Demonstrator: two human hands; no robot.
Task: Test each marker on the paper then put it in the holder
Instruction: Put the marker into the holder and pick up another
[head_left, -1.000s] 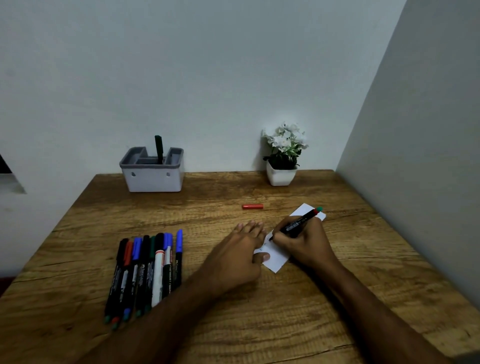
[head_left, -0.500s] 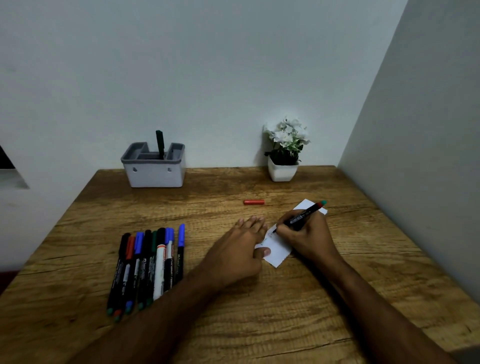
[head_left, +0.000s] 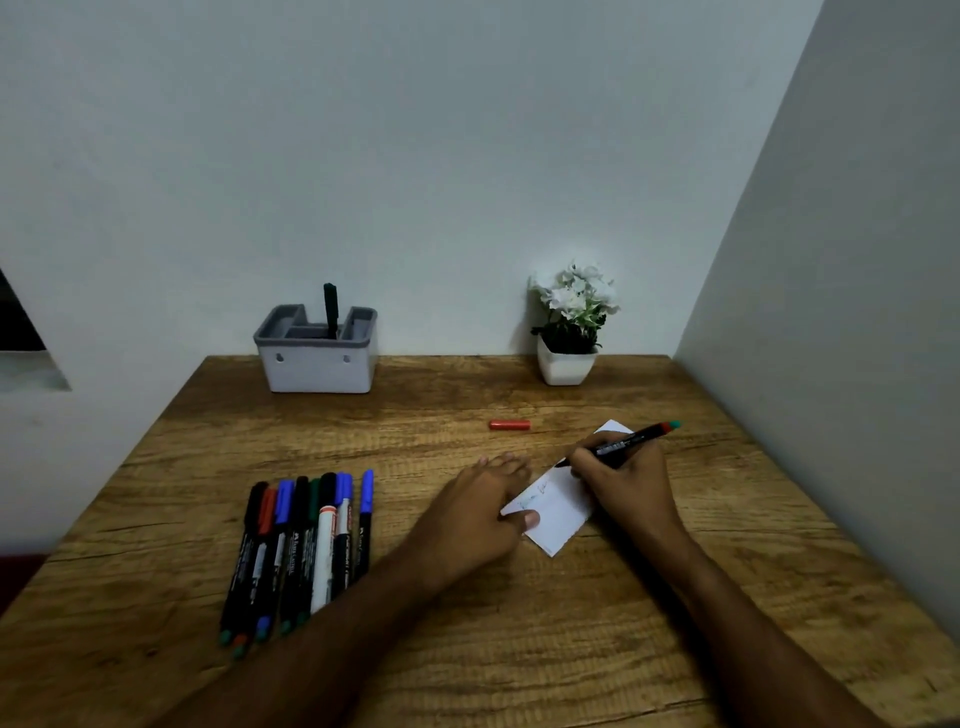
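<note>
Wooden worktop (head_left: 467, 623) set into a corner of pale walls. At the back left, against the wall, a grey holder (head_left: 317, 353) with several compartments, one dark marker (head_left: 331, 310) standing upright in it. At the back right, a white pot of white flowers (head_left: 569, 325). Front left, a row of capped markers (head_left: 298, 551) lying side by side and touching, caps in black, red, blue and green, one with a white barrel. Right of centre, a small white paper (head_left: 558, 512) lying flat and slanted, faint scribbles on it. Left hand (head_left: 480, 512) flat on the paper's left edge, thumb pressing it down, nothing held. Right hand (head_left: 626, 480) resting on the paper, fingers closed round an uncapped black marker with a red band (head_left: 621, 444), tip down at the sheet, tail pointing up and right. Just behind the hands, apart from them, a red cap (head_left: 509, 425) lying on its side on the bare wood.
</note>
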